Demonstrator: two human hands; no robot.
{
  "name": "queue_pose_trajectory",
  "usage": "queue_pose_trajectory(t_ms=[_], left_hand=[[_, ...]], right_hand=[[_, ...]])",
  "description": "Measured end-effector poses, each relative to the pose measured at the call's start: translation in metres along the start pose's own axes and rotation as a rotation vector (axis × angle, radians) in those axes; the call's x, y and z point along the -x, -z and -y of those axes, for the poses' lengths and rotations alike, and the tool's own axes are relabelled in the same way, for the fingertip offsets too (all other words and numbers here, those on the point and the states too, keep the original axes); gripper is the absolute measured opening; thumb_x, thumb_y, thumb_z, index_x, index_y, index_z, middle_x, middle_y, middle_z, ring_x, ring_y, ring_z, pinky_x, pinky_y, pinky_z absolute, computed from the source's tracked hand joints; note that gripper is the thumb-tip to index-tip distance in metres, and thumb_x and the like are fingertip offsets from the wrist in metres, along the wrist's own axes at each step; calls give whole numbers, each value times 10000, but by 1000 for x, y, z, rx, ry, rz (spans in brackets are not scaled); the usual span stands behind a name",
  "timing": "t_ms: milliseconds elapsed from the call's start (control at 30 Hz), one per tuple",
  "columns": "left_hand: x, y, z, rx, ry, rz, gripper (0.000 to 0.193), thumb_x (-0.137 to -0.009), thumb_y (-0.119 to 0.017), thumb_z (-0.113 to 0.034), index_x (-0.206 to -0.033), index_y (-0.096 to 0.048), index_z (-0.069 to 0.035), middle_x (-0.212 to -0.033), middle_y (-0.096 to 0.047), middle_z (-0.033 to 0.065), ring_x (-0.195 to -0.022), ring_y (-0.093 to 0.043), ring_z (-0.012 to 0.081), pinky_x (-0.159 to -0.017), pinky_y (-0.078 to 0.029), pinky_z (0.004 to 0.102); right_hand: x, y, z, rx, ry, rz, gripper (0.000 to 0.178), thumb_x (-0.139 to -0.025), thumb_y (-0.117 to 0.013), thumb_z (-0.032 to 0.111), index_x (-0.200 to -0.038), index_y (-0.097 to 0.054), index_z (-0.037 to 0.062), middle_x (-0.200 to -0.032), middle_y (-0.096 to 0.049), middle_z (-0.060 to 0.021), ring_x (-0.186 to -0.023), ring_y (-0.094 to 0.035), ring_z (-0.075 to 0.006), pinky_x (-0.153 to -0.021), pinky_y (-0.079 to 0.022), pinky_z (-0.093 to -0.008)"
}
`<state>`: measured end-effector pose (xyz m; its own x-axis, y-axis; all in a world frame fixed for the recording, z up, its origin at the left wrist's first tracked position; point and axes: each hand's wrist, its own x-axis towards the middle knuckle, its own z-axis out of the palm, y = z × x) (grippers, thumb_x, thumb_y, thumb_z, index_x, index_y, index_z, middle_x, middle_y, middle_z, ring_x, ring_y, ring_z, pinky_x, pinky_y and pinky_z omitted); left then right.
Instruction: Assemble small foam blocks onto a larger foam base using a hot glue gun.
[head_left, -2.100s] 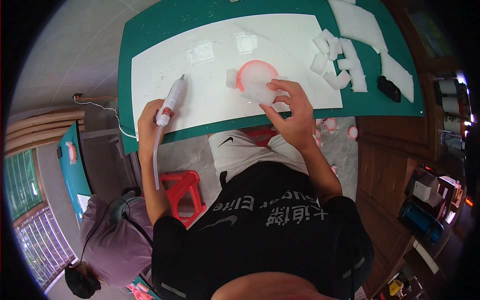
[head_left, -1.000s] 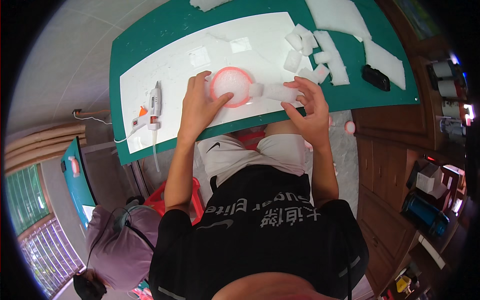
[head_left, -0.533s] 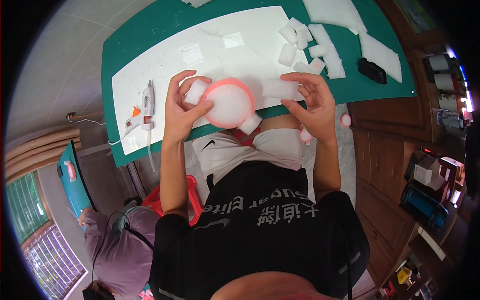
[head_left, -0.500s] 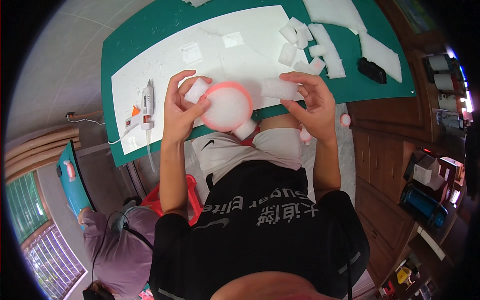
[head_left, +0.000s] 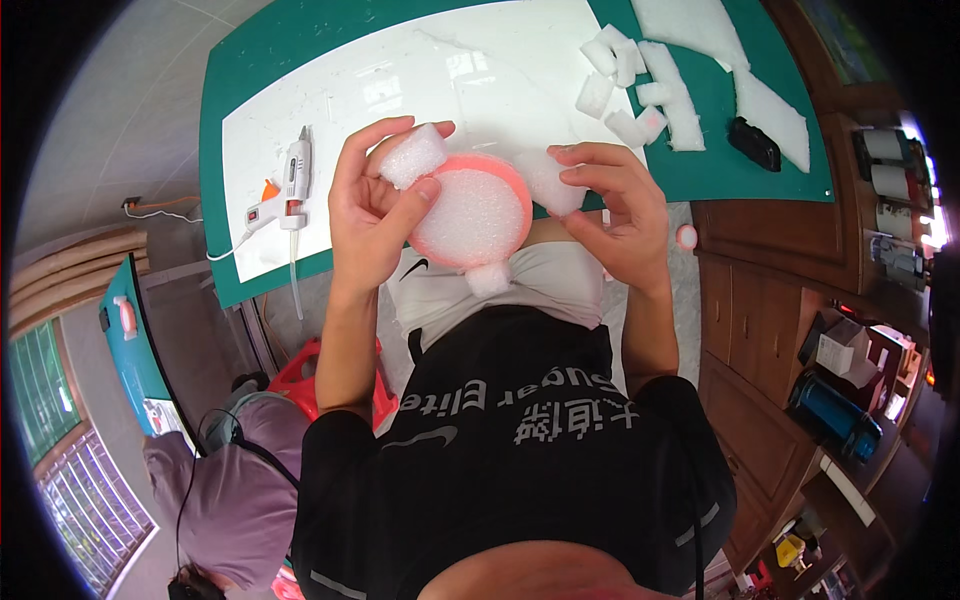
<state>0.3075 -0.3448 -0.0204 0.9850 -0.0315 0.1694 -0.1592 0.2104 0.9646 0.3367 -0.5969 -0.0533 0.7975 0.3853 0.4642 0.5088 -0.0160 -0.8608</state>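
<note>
Pinching disc (head_left: 472, 218) by its rim with curled fingers of left hand (head_left: 368, 215), likely keeping its face clear; gripping foam piece (head_left: 549, 184), right of disc, with half-spread fingers of right hand (head_left: 630, 218).

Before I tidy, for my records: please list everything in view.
table: 1, green, ahead
board: 1, white, on table
round foam piece: 1, white with pink edge, left hand
end blocks: 2, white, on its edge
foam block: 1, white, right hand
glue gun: 1, white and orange, board's left
small foam pieces: several, white, board's right
foam sheets: several, white, table's right
unclear object: 1, black, table's right
second table: 1, green, far left
stool: 1, red, lower left
another person: 1, mauve top, lower left
cabinets: several, brown, right
cylinder: 1, blue, right
shelf items: uncountable, mixed, right
shirt: 1, black, lower middle
left hand: 1, bare, middle
right hand: 1, bare, middle
</note>
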Motion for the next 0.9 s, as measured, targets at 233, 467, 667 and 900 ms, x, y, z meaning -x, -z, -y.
queue_pose_trajectory(t_ms=[233, 467, 667, 900], left_hand=[[1, -2, 1, -21, -15, -11, 486, -856, -577, 98, -1311, -428, 7, -1292, -574, 255, -1110, -618, 222, -915, -533, 341], [1, -5, 3, -103, -61, -44, 473, -846, -560, 115, -1291, -441, 8, -1290, -580, 241, -1115, -605, 185, -936, -508, 299], [0, -5, 5, -136, -85, -50, 475, -840, -565, 121, -1285, -442, 12, -1300, -573, 241, -1132, -601, 184, -948, -504, 297], [-1, -9, 6, -250, -254, -102, 633, -798, -649, 108, -1354, -368, -2, -1378, -487, 242, -1122, -611, 234, -910, -550, 340]], right_hand=[[-2, -4, 9, 98, 61, 21, 418, -663, -681, -143, -1054, -660, 4, -1181, -590, -177, -1118, -614, -297, -928, -517, -377], [-5, -9, 10, 150, 113, 8, 405, -644, -715, -100, -1028, -683, 22, -1141, -630, -159, -1054, -645, -294, -885, -530, -359], [-4, -9, 7, 126, 133, 16, 407, -642, -705, -123, -1023, -680, 19, -1136, -626, -158, -1070, -635, -314, -901, -534, -386], [-1, -11, 4, 51, 161, 32, 409, -652, -688, -152, -1022, -674, 22, -1150, -601, -165, -1126, -602, -336, -903, -556, -413]])
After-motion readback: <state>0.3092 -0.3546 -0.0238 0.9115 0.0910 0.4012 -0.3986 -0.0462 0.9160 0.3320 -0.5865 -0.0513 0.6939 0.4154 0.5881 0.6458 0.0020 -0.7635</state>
